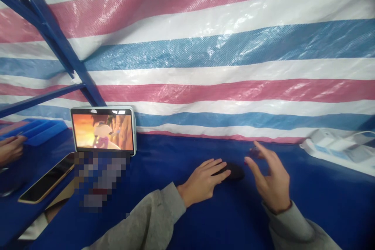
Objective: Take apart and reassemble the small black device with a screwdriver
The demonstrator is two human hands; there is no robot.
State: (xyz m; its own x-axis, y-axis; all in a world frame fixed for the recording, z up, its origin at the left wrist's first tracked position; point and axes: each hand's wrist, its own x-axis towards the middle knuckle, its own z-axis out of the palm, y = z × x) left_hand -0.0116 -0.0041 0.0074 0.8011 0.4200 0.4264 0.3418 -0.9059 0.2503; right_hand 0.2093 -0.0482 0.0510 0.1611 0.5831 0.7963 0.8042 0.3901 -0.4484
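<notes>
My left hand (203, 183) reaches in from a grey sleeve. Its outstretched fingers lie over the near left side of a black, rounded object (236, 172) that looks like a computer mouse on the blue table (222, 218). Right of that object, my right hand (274, 181) is raised with thumb and index finger spread apart. A tiny dark red spot shows at the thumb's tip; what it is I cannot make out. The right hand's other fingers are blurred and partly hidden.
At the left, a phone-like device (102, 131) stands upright playing a cartoon. Near it lie a dark phone (48, 179) and a blue compartment tray (48, 131), beside another person's hand (11, 150). A white power strip (345, 158) sits far right, below striped sheeting (222, 50).
</notes>
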